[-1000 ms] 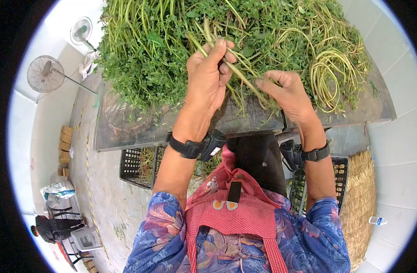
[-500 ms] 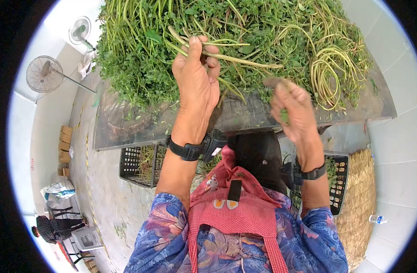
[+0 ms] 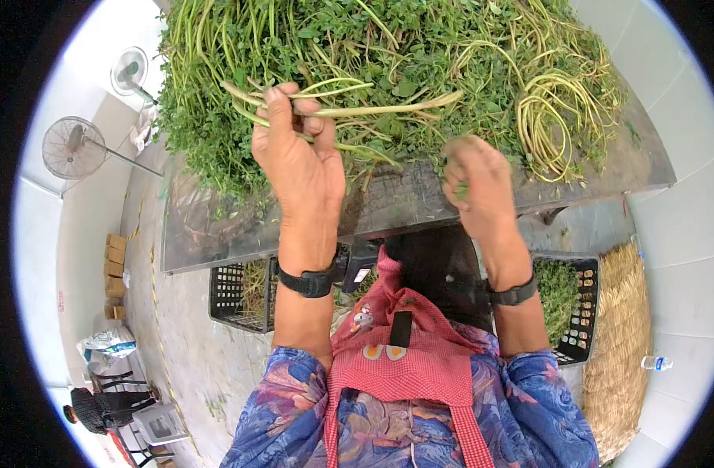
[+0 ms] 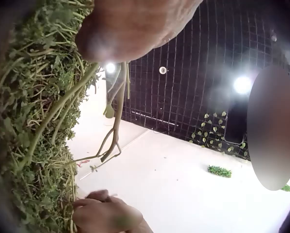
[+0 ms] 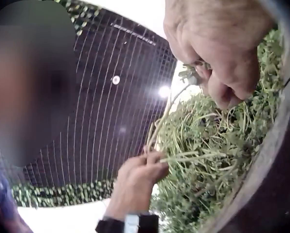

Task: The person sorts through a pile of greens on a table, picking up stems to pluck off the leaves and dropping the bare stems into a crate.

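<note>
Our left hand [image 3: 302,175] grips a few stems [image 3: 372,111], our right hand [image 3: 483,178] leafy bits [image 3: 462,189]; the tangled greens [image 3: 216,148] look mostly unsorted.

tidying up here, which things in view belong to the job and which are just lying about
Belong to the job:
- stems, in left hand
- leafy bit, in right hand
- heap of greens
- table
- right-side crate, probably

Just lying about, it seems:
- near fan
- far fan
- cardboard boxes
- water bottle
</note>
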Motion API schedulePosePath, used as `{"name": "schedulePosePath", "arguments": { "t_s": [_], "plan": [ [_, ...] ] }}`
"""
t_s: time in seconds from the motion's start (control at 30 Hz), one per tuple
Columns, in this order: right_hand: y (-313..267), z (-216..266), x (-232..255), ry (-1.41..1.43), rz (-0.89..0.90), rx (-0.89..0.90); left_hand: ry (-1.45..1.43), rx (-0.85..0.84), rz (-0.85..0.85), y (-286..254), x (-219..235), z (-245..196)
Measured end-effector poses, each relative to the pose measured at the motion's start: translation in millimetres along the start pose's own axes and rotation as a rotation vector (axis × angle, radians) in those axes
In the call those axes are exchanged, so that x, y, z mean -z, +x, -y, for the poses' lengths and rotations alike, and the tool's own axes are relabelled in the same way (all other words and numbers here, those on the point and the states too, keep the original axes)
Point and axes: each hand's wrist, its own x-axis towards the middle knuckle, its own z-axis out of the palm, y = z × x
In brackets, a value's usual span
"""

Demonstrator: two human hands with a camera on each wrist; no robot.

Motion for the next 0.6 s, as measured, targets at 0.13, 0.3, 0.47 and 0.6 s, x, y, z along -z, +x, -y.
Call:
{"name": "schedulePosePath", "arguments": {
  "t_s": [0.13,0.3,0.47,0.6],
  "plan": [
    [-1,16,31,0.704,0.127,-0.169,-0.051,0.060,0.036,7,7,-9],
    [1,16,42,0.664,0.087,-0.096,-0.104,0.086,0.057,6,11,-12],
    [3,9,37,0.381,0.154,-0.003,-0.158,0.141,0.097,5,14,-13],
    [0,13,25,0.243,0.139,-0.024,-0.174,0.157,0.109,3,14,-14]
  ]
}}
